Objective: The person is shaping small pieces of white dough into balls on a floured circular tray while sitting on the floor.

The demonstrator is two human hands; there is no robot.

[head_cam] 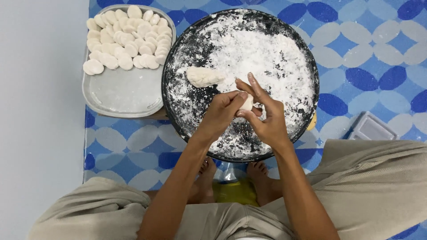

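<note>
While both hands meet above the round black flour-dusted pan (187, 111), the left hand (220, 113) and right hand (267, 120) pinch one small white dough piece (247, 103) between their fingertips, thumbs closed on it. It sits between the hands, equally near both. A larger pale elongated dough lump (203, 76), long axis roughly left to right, lies just up-left, nearer the left hand. Flat white dough discs (126, 38) fill the grey tray (124, 95) beyond.
</note>
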